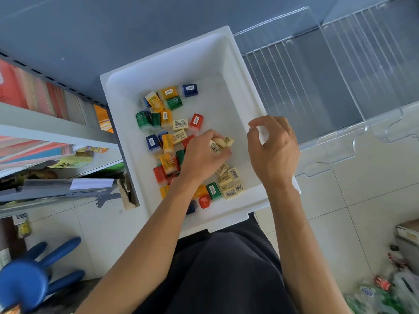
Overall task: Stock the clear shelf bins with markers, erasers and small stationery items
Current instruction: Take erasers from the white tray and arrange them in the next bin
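Head view, looking down. A white rectangular plastic tray (167, 57) sits in front of the person, its far end against a grey-blue metal shelf (113, 30).

The tray holds a scatter of small stock: little plastic cases in red, yellow, green and blue (166, 118), mostly on the left side, plus loose cream block erasers w/ barcode labels (231, 182) near the front right corner.

The left hand (201, 155) is inside the tray, its grip closed round a small bunch of cream erasers (218, 143); their ends stick out past the fingers. The right hand (274, 148) is at the tray's right rim, fingers and thumb pinching the edge, apparently steadying it.

The clear acrylic shelf bin (317, 75) stands just beside the tray, to the right on the same shelf. It has thin divider slots and nothing visible inside.

Step in hand, as I judge it: gathering erasers for transfer; stocking looks barely begun, since most items are in the tray.

Next move prob. needs the left hand to lift clear of the tray wall, cross right over the bin's front lip, and set the erasers down w/o spilling.
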